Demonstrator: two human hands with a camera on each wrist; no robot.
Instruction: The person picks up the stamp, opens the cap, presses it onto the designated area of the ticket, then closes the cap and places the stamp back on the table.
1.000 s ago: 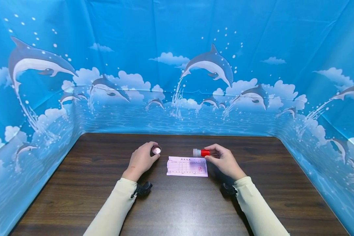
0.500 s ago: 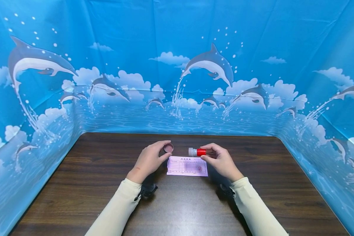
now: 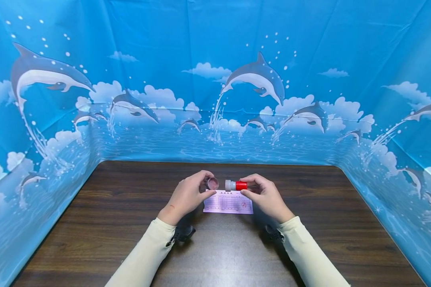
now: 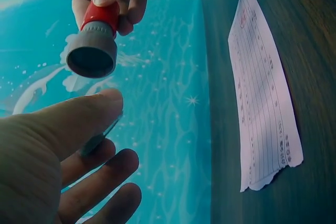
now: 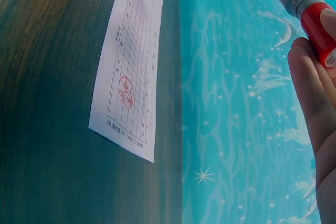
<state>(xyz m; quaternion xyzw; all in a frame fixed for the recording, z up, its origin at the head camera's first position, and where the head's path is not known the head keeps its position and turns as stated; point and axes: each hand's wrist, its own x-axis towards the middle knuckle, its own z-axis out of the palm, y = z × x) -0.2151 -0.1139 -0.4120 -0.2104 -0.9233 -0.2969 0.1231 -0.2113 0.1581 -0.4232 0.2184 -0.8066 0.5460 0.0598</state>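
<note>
In the head view my left hand (image 3: 186, 196) pinches a small round cap (image 3: 213, 183) between thumb and fingers, its hollow side showing. My right hand (image 3: 268, 198) grips a red-handled stamp (image 3: 241, 185) lying sideways, its grey round end pointing at the cap across a narrow gap. The left wrist view shows the stamp's dark round face (image 4: 91, 61) beyond my left thumb (image 4: 100, 106); the cap is mostly hidden there. Just below both hands lies a pink printed slip (image 3: 222, 204), with a round red seal mark (image 5: 126, 92) near one end.
The slip lies flat on a dark wood-grain table (image 3: 222, 247), one short edge torn. A blue curtain printed with dolphins (image 3: 215, 147) rises along the table's back and sides. Black wrist cameras (image 3: 184, 233) sit beneath both wrists.
My left hand has moved right with the cap, and the cap's hollow side has turned towards the stamp. My right hand has brought the stamp slightly left, narrowing the gap.
</note>
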